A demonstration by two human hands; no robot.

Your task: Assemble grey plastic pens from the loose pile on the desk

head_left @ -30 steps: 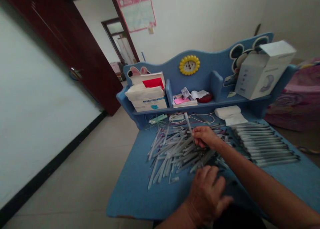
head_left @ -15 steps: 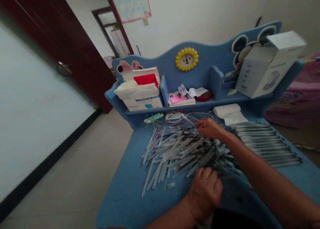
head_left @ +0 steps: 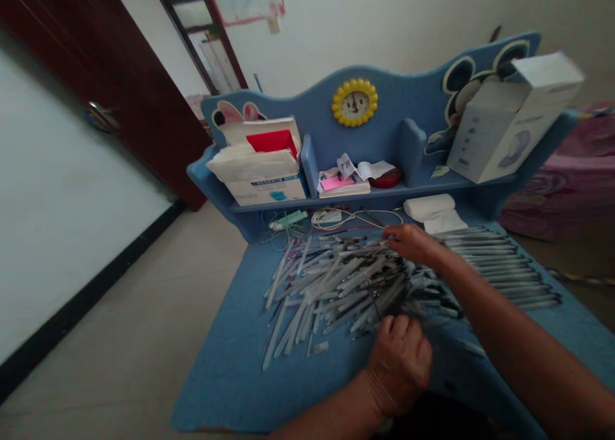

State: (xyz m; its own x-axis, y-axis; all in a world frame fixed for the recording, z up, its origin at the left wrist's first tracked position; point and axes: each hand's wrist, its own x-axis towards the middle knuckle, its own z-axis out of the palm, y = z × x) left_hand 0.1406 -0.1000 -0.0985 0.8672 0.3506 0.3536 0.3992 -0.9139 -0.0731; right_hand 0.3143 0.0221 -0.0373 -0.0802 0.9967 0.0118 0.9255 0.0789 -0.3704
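A loose pile of translucent whitish pens (head_left: pixel 331 286), some with dark ends, spreads over the blue desk (head_left: pixel 216 382). At the far right edge of the pile is my right hand (head_left: pixel 410 243), its fingers pinched together; what they hold is hidden. My left hand (head_left: pixel 401 363) is closed in a fist at the near edge of the pile, knuckles up, its contents out of sight. Close beyond it, a thin dark rod (head_left: pixel 373 299) lies over the pens. To the right, beyond my right forearm, more pens (head_left: pixel 500 264) lie side by side in a row.
A paper roll (head_left: pixel 429 206), a white cable (head_left: pixel 353 217) and a green-white strip (head_left: pixel 289 220) lie along the back. The shelf above holds a paper-filled box (head_left: pixel 266 190), a notepad pile (head_left: pixel 343 189) and an open white carton (head_left: pixel 509 132). A yellow clock (head_left: pixel 354 102) is on the backboard.
The pale pen that stuck out leftward from my right fingers no longer shows there. My left fist has shifted slightly toward the right. The whole view has shifted a little.
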